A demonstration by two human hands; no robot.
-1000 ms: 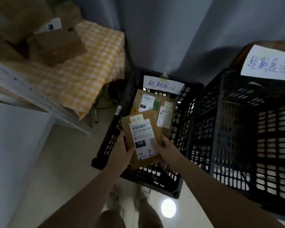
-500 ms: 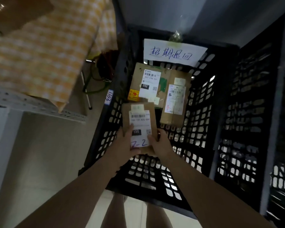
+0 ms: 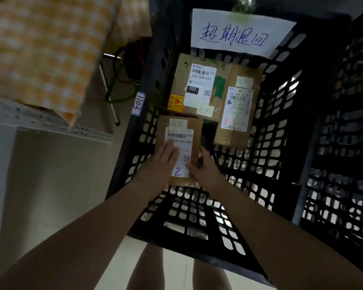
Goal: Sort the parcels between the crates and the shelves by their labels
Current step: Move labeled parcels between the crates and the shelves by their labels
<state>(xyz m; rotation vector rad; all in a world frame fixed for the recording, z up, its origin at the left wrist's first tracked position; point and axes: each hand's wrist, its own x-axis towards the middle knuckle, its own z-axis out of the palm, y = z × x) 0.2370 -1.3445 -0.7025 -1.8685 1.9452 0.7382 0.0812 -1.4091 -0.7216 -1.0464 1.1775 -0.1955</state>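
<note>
A small brown parcel (image 3: 194, 130) with a white barcode label and a blue handwritten "2" lies low inside the black lattice crate (image 3: 134, 132), near its left wall. My left hand (image 3: 164, 162) rests flat on the label with straight fingers. My right hand (image 3: 204, 171) pinches the parcel's right edge, thumb on top. Behind it lie two more parcels: one marked "032" (image 3: 197, 84) and a narrower one (image 3: 237, 109) to its right. A handwritten paper sign (image 3: 239, 32) hangs on the crate's far wall.
A second black crate (image 3: 344, 143) stands directly to the right. A metal shelf (image 3: 50, 124) covered by a yellow checked cloth (image 3: 40, 49) juts out at the left. Cables and a thin metal leg (image 3: 111, 95) lie between shelf and crate. Pale floor lies below.
Both hands have lowered the parcel from above the crate's rim down into the crate, next to the other parcels. My left hand now lies flat on the label.
</note>
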